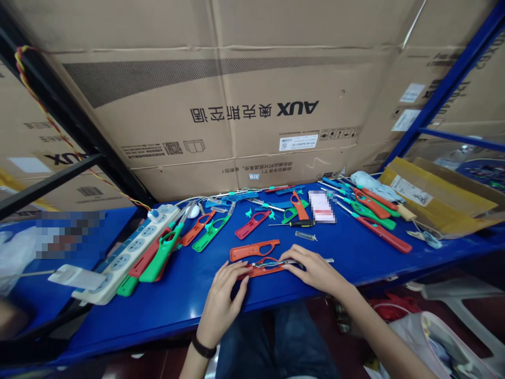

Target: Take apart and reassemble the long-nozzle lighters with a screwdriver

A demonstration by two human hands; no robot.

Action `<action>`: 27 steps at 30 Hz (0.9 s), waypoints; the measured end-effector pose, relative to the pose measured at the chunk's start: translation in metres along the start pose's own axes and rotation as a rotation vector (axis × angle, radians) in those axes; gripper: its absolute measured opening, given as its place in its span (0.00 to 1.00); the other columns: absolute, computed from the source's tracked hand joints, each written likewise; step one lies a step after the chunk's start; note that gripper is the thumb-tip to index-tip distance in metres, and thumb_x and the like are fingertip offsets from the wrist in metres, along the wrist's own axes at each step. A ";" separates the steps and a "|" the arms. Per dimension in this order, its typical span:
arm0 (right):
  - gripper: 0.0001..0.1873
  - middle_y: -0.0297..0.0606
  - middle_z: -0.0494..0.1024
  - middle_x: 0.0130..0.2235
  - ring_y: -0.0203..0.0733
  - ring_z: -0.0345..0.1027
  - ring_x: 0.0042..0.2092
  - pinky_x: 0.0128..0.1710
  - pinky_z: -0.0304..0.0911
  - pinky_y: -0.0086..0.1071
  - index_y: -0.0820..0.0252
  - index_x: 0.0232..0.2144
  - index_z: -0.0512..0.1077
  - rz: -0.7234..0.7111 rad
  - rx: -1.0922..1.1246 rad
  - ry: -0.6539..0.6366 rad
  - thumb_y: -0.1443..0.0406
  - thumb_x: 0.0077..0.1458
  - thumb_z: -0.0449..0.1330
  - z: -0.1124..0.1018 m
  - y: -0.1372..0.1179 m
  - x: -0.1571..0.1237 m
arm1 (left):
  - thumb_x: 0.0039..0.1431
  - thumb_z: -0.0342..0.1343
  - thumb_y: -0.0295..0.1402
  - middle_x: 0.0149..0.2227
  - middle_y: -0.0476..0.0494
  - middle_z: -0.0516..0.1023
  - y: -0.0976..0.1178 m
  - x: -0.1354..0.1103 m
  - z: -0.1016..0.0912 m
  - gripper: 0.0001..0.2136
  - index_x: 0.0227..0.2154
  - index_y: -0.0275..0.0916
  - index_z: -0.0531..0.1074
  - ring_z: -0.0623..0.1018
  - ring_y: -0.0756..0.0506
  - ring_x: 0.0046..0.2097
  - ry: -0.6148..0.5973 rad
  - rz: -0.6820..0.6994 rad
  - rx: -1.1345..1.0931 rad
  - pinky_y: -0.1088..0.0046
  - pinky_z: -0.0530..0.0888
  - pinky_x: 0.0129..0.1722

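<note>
My left hand (225,295) rests on the blue table (189,300), its fingertips pressing the left end of an orange lighter shell half (263,270) that has a thin metal tube laid along it. My right hand (313,269) pinches the right part of that same shell and tube, fingers curled over it. A second orange shell half (254,249) lies just beyond them. A black band sits on my left wrist.
Several red, green, orange and blue lighter shells and assembled lighters (371,210) lie scattered across the table. A white power strip (126,255) is at the left, a small screwdriver (295,223) in the middle. Cardboard boxes (244,105) wall the back.
</note>
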State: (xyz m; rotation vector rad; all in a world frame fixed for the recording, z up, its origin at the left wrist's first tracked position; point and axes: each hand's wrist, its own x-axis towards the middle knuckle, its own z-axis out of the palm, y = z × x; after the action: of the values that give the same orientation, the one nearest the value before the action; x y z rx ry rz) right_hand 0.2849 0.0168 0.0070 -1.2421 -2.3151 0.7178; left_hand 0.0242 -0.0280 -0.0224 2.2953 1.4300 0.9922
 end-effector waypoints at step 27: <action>0.10 0.37 0.72 0.40 0.40 0.67 0.43 0.45 0.62 0.34 0.52 0.43 0.71 -0.110 -0.081 0.064 0.63 0.64 0.51 -0.007 -0.009 0.004 | 0.64 0.49 0.32 0.50 0.46 0.75 -0.002 0.000 0.004 0.11 0.46 0.44 0.70 0.72 0.44 0.54 -0.005 0.019 0.076 0.57 0.67 0.57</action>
State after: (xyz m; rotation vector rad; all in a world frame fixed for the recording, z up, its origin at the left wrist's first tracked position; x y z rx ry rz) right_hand 0.2812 0.0171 0.0184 -1.1435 -2.3597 0.5445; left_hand 0.0256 -0.0265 -0.0266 2.3670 1.4707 0.9518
